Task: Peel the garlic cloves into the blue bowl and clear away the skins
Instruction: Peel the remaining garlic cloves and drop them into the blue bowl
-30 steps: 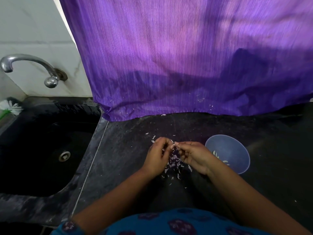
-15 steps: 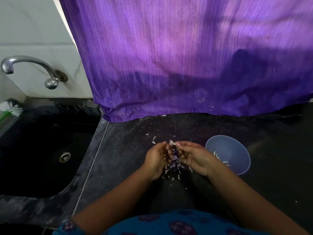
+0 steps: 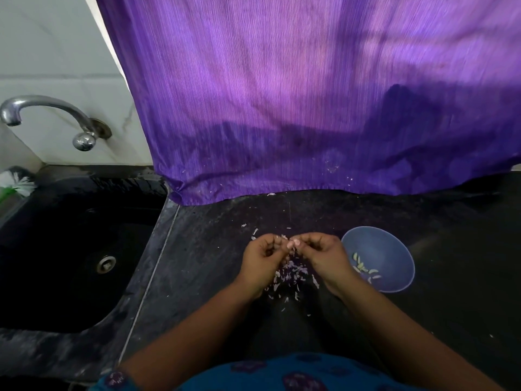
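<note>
My left hand point(image 3: 262, 259) and my right hand point(image 3: 324, 255) meet fingertip to fingertip above the dark counter, both pinching one small garlic clove point(image 3: 291, 244) that is mostly hidden by the fingers. Below the hands lies a scatter of pale and purplish garlic skins point(image 3: 290, 275). The blue bowl point(image 3: 394, 249) stands just right of my right hand and holds several peeled cloves point(image 3: 363, 266).
A black sink point(image 3: 70, 249) with a drain lies to the left, a metal tap point(image 3: 42, 111) above it. A purple curtain point(image 3: 310, 94) hangs down to the back of the counter point(image 3: 214, 249). A white brush point(image 3: 17, 182) sits at the sink's far left corner.
My fingers have worked at the clove, the hands closing together and shifting slightly. The bowl and the skins stay where they were.
</note>
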Demonstrator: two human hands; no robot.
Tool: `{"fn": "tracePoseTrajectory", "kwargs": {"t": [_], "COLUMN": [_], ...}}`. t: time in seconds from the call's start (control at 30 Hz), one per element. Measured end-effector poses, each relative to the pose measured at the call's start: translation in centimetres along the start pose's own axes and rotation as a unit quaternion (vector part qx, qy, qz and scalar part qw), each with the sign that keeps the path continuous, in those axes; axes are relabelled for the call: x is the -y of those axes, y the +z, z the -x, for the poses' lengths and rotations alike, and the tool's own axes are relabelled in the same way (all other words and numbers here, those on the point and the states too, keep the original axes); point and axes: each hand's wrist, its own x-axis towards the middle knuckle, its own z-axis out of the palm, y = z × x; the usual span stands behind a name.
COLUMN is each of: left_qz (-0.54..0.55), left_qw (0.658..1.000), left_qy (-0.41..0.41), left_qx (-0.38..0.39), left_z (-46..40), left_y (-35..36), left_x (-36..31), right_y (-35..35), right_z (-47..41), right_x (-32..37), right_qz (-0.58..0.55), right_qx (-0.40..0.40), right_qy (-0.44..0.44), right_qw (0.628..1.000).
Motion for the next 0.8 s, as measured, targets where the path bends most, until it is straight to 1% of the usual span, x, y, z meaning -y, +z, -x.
{"fn": "tracePoseTrajectory", "kwargs": {"t": [0.13,0.2,0.27,0.33,0.43,0.47,0.53,0.6,0.63,0.7,0.8], "left_qz": [-0.066,-0.095,-0.110,-0.131,-0.157,-0.168,-0.202,-0.226,-0.235,-0.254,-0.268], "left_qw": [0.997,0.994,0.992,0.989,0.984,0.982,0.974,0.968,0.966,0.959,0.949], "left_qy": [0.028,0.039,0.047,0.056,0.077,0.086,0.097,0.101,0.104,0.117,0.142], "left_qx": [0.031,0.033,0.035,0.029,0.020,0.019,0.023,0.033,0.039,0.057,0.089], "left_z": [0.0,0.0,-0.1,-0.2,-0.2,-0.2,-0.3,-0.4,-0.3,-0.2,-0.1], "left_y": [0.1,0.0,-0.2,-0.2,-0.4,-0.4,-0.3,0.0,0.3,0.7,1.6], "left_x": [0.0,0.1,0.5,0.9,1.1,1.2,1.3,1.3,1.3,1.1,0.9], "right_y": [0.0,0.3,0.6,0.7,0.1,0.0,-0.2,-0.4,-0.5,-1.0,-1.8], "right_z": [-0.4,-0.5,-0.4,-0.1,0.2,0.4,0.5,0.5,0.5,0.7,1.2], "right_x": [-0.9,-1.0,-0.7,0.1,0.5,0.6,0.2,-0.3,-0.6,-0.7,-0.7], "right_qz": [0.086,0.085,-0.011,-0.108,-0.145,-0.130,-0.035,0.072,0.101,0.092,0.031], "right_qx": [-0.014,-0.017,-0.016,-0.003,0.012,0.019,0.034,0.020,0.002,-0.023,-0.016], "right_qy": [-0.036,-0.023,0.023,0.062,0.089,0.083,0.032,-0.012,-0.017,-0.008,0.011], "right_qw": [0.996,0.996,1.000,0.992,0.985,0.988,0.998,0.997,0.995,0.995,0.999]}}
